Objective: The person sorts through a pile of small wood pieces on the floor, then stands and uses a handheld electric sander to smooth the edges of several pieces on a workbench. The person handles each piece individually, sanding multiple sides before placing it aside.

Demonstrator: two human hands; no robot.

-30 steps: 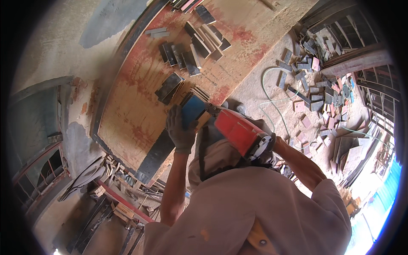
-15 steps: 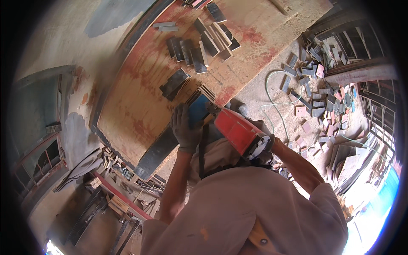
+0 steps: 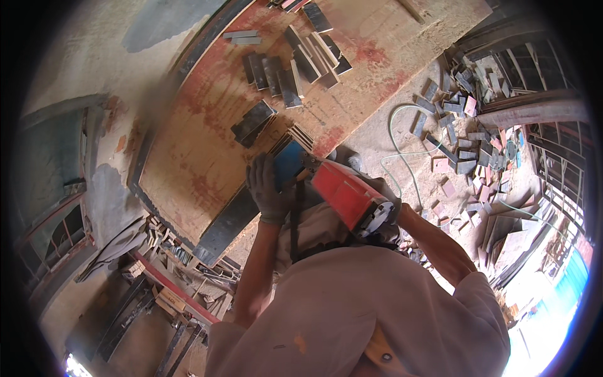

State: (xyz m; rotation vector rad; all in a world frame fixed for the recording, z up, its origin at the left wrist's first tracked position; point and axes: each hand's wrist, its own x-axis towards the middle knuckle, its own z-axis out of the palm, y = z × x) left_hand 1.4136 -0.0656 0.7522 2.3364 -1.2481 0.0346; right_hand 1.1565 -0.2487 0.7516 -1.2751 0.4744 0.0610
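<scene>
One dark-gloved right hand (image 3: 394, 212) grips the rear of a boxy red power tool (image 3: 344, 193), mostly hidden behind it. Grey-gloved left hand (image 3: 271, 191) has fingers nearly straight against the flat blue piece (image 3: 287, 164) up front; can't tell if it's gripping. Tool's by the red-stained wooden tabletop (image 3: 188, 169)'s near edge, thin wooden strips (image 3: 301, 136) crowding the blue end, dark rectangular blocks (image 3: 253, 122) just beyond.

1. The right hand (image 3: 385, 189) is mostly hidden by the tool (image 3: 342, 193).
2. The blue piece (image 3: 288, 161) is partly covered by the left hand (image 3: 269, 190).
3. The topmost boards (image 3: 294, 5) are cut off by the upper edge.
4. The shirt (image 3: 352, 308) is cropped below.
</scene>
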